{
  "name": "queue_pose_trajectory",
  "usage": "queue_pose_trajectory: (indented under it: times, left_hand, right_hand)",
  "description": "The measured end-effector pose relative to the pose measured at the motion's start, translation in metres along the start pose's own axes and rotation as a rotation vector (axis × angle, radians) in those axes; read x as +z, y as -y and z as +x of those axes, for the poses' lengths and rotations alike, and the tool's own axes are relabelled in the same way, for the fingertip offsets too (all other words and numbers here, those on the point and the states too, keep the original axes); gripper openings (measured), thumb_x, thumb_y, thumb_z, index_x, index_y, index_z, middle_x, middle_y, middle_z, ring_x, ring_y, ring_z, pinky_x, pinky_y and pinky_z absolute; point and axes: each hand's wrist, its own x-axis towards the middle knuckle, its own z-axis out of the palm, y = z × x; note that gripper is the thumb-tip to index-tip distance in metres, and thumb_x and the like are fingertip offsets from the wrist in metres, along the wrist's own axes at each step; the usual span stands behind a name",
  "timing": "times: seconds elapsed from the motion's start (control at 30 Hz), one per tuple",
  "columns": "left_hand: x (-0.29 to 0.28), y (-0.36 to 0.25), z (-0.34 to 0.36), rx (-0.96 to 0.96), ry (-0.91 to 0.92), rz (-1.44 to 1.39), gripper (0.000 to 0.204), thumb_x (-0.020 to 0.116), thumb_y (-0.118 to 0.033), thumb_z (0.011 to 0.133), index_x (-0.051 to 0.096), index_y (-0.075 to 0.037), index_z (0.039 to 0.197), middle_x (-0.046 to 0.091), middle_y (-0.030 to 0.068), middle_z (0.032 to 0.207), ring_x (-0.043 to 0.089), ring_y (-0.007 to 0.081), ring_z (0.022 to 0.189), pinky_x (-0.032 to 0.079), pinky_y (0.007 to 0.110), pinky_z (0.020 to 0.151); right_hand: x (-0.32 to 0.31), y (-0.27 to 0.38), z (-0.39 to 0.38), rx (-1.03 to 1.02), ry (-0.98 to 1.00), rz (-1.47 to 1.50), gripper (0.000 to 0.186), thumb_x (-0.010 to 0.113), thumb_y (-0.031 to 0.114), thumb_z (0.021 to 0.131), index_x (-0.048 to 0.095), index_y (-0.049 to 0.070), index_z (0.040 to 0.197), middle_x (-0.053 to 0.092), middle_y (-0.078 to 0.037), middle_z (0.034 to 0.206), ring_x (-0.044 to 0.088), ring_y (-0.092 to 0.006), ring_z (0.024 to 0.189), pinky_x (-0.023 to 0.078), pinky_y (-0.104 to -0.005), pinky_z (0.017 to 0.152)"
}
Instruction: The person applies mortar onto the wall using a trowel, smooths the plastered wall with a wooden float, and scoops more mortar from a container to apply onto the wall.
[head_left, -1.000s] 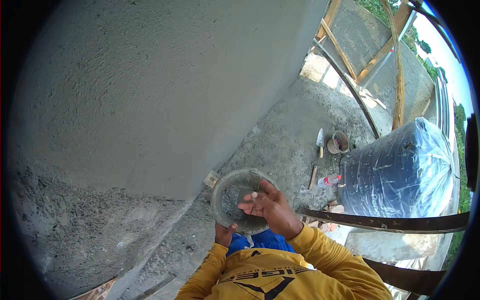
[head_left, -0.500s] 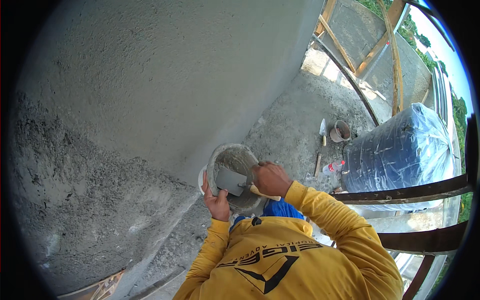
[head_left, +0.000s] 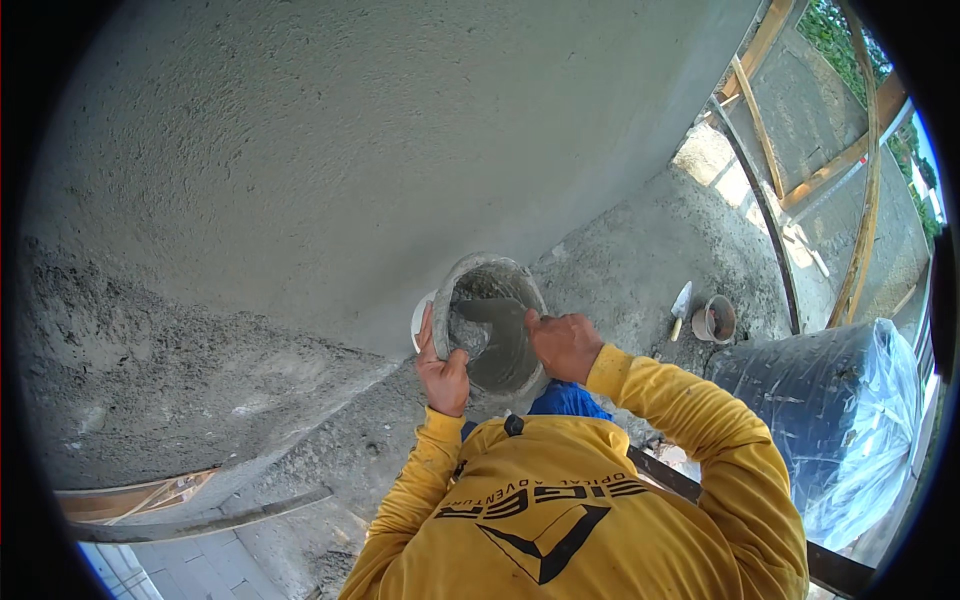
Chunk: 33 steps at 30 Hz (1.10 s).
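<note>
A mortar-crusted bucket [head_left: 447,292] is tilted in front of my body, its mouth facing up. My left hand [head_left: 443,378] is closed on its near left rim, thumb inside and fingers outside. My right hand [head_left: 566,347] is closed round the handle of a plastering trowel, which the fist hides. The trowel's grey blade [head_left: 492,317] is inside the bucket, against wet mortar, and its edges are hard to tell from it. A white curved surface [head_left: 419,318] shows beside my left fingers. The wall [head_left: 330,200] beyond has smooth grey plaster above and a rough dark part lower left.
On the concrete floor to the right lie a pointed trowel [head_left: 681,308] and a small bucket [head_left: 714,320]. A large plastic-wrapped dark cylinder [head_left: 820,415] stands near the right edge. Wooden props [head_left: 868,190] rise at the far right. A curved bar [head_left: 200,528] crosses the lower left.
The trowel blade has turned and moved up and right inside the bucket; its handle no longer shows. My left hand stays on the rim. The view has shifted, so the floor things appear lower and further right.
</note>
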Motion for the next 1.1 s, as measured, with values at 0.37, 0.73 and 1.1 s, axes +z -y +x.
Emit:
queue_pose_trajectory:
  times: [0.37,0.73,1.1]
  left_hand:
    - [0.117,-0.022,0.008,0.221,-0.023,0.094,0.066,0.051,0.000,0.072,0.051,0.004,0.138,0.050,0.0166,0.147,0.039,0.0287,0.142,0.007,0.046,0.121]
    - [0.130,-0.085,0.007,0.543,0.244,0.425,0.068,0.051,-0.003,0.072,0.050,0.002,0.140,0.050,0.0167,0.147,0.038,0.0299,0.143,0.000,0.051,0.121]
    - [0.046,-0.071,0.006,0.381,0.142,0.285,0.068,0.052,-0.002,0.068,0.052,0.008,0.135,0.052,0.0182,0.144,0.042,0.0294,0.140,0.011,0.042,0.122]
  right_hand:
    - [-0.041,-0.090,-0.009,-0.115,0.112,-0.165,0.039,0.062,0.009,0.083,0.058,-0.009,0.117,0.070,-0.022,0.094,0.071,-0.0342,0.088,0.058,-0.0413,0.071]
    - [-0.012,-0.124,-0.001,0.115,0.508,0.456,0.031,0.056,0.023,0.090,0.061,-0.007,0.095,0.066,-0.016,0.071,0.069,-0.0265,0.065,0.055,-0.0406,0.054]
    - [-0.036,-0.009,-0.055,0.047,0.035,0.693,0.039,0.056,0.029,0.092,0.058,-0.010,0.093,0.063,-0.032,0.081,0.062,-0.0506,0.085,0.050,-0.0510,0.080]
